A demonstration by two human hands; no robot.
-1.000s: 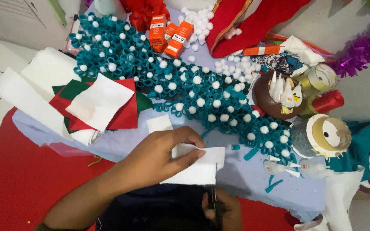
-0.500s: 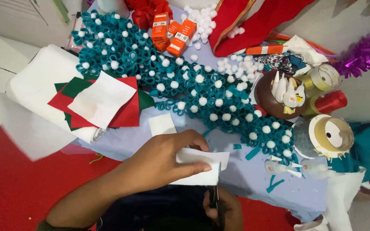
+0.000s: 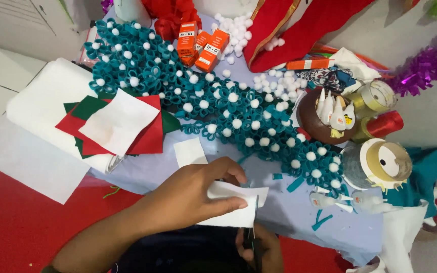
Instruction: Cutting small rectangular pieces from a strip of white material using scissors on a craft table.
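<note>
Two hands work one piece of white felt at the table's near edge: left hand pinches the flat, soft sheet, right hand grips scissors cutting upward into it.

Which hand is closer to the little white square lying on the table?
The left. The left hand grips the white felt piece just below the small white square; the right hand, working scissors, sits lower, at the frame's bottom.

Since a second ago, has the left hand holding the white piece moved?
No. The left hand still pinches the white felt piece just below the small white square on the table, as before.
</note>
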